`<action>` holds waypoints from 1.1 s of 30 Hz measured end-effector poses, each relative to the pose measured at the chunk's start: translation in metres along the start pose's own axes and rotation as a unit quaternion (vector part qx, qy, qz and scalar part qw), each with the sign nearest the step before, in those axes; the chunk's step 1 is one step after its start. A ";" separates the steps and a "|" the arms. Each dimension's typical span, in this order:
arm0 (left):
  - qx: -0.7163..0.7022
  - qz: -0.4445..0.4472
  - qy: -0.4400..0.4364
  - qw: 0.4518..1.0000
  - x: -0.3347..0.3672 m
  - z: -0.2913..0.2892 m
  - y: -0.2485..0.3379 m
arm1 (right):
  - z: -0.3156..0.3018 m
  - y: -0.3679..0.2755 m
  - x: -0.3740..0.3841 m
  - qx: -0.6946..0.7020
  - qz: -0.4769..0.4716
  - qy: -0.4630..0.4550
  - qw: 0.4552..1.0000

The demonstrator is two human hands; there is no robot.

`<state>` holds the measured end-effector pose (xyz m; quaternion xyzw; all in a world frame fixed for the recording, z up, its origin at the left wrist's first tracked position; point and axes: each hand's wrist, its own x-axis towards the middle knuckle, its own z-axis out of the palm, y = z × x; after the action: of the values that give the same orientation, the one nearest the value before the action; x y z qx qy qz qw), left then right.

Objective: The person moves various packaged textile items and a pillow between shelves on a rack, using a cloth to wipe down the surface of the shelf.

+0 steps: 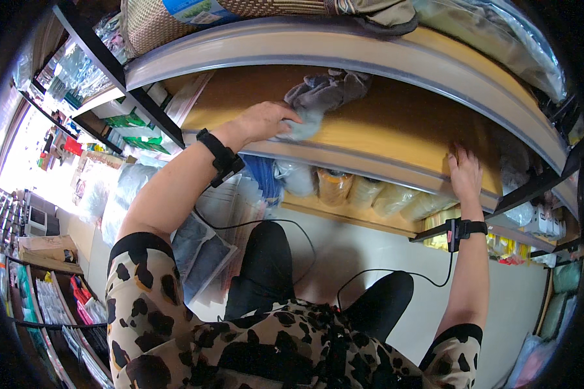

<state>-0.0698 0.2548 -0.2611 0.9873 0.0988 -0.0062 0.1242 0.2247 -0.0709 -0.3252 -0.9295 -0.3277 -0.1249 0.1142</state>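
Observation:
A crumpled grey cloth (328, 92) lies on the wooden shelf board (383, 129) in front of me. My left hand (263, 122) is at the near left end of the cloth, its fingers closed on a paler bluish-grey part beside the shelf's front edge. Some of those fingertips are hidden in the cloth. Farther right, my right hand (466, 172) rests on the same board with its fingers stretched out and nothing in them. A black band with a small device and a cable circles each wrist.
Above the board runs an upper shelf edge (305, 40), with a woven bag (156, 26) on top. Below stand several wrapped rolls (334, 187). Dark shelf posts (150, 117) frame the left side. Plastic-wrapped packs (201, 253) lie by my left knee, and black cables hang near my legs.

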 end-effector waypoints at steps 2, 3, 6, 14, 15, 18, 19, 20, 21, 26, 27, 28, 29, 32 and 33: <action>0.030 -0.040 0.012 0.999 -0.008 -0.008 -0.017 | 0.001 0.000 0.000 -0.023 0.003 0.000 1.000; 0.060 -0.081 0.022 0.995 -0.012 -0.011 -0.023 | 0.001 -0.002 0.000 -0.012 0.002 -0.001 1.000; 0.072 -0.194 0.012 0.978 -0.009 -0.020 -0.015 | -0.001 -0.005 -0.002 -0.003 0.005 -0.005 1.000; 0.090 -0.050 -0.001 0.995 -0.032 -0.026 -0.023 | -0.005 0.001 0.001 -0.008 -0.002 0.002 1.000; 0.143 -0.061 0.010 0.988 -0.032 -0.024 -0.038 | -0.004 -0.003 0.002 -0.004 -0.009 0.003 1.000; 0.151 -0.108 0.095 0.978 -0.032 -0.013 -0.062 | -0.003 -0.006 0.002 0.021 -0.015 0.018 1.000; 0.140 -0.108 0.117 0.977 -0.033 -0.009 -0.063 | 0.000 -0.003 0.001 0.007 0.006 0.010 1.000; 0.124 -0.108 0.104 0.981 -0.029 -0.006 -0.061 | 0.003 0.000 0.001 -0.008 0.029 0.002 1.000; 0.123 -0.128 0.056 0.983 -0.027 -0.005 -0.058 | 0.003 0.002 0.000 -0.005 0.024 0.007 1.000; 0.160 -0.175 0.037 0.971 -0.060 -0.018 -0.072 | -0.008 -0.002 -0.002 0.022 -0.004 0.005 1.000; 0.191 -0.193 0.049 0.961 -0.065 -0.018 -0.080 | -0.006 -0.003 -0.001 0.021 -0.010 0.006 1.000; 0.221 -0.211 0.061 0.950 -0.071 -0.016 -0.087 | -0.002 -0.002 -0.002 0.012 -0.023 0.028 0.999; 0.223 -0.210 0.063 0.950 -0.072 -0.020 -0.089 | 0.001 0.001 -0.002 0.005 -0.031 0.050 0.998; 0.264 -0.196 0.080 0.941 -0.074 -0.030 -0.094 | 0.002 0.001 -0.002 -0.010 -0.021 0.023 0.999; 0.279 -0.262 0.058 0.922 -0.075 -0.035 -0.093 | 0.000 0.002 -0.002 -0.015 -0.024 0.019 0.999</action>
<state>-0.1622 0.3368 -0.2472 0.9195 0.3553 -0.0085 -0.1682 0.2245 -0.0733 -0.3262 -0.9206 -0.3454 -0.1501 0.1031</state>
